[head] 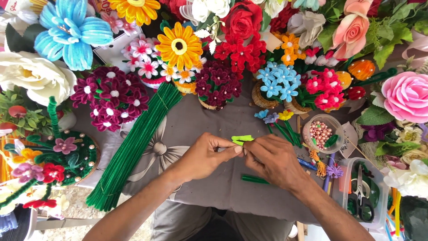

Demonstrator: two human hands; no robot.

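Both forearms are entering from the bottom edge, bare, angling up and inward so the hands are meeting near the middle of the view. Left hand [203, 156] is lying knuckles up, wrist slightly bent, fingers curled, thumb and forefinger pinching together at its right end. Right hand [274, 158] is turned back up, fingers folded under, its fingertips pressing against the left hand's pinch point. The two hands are touching at the fingertips. Both are closed in a fine grip, not flat. Right forearm is running steeper than the left.
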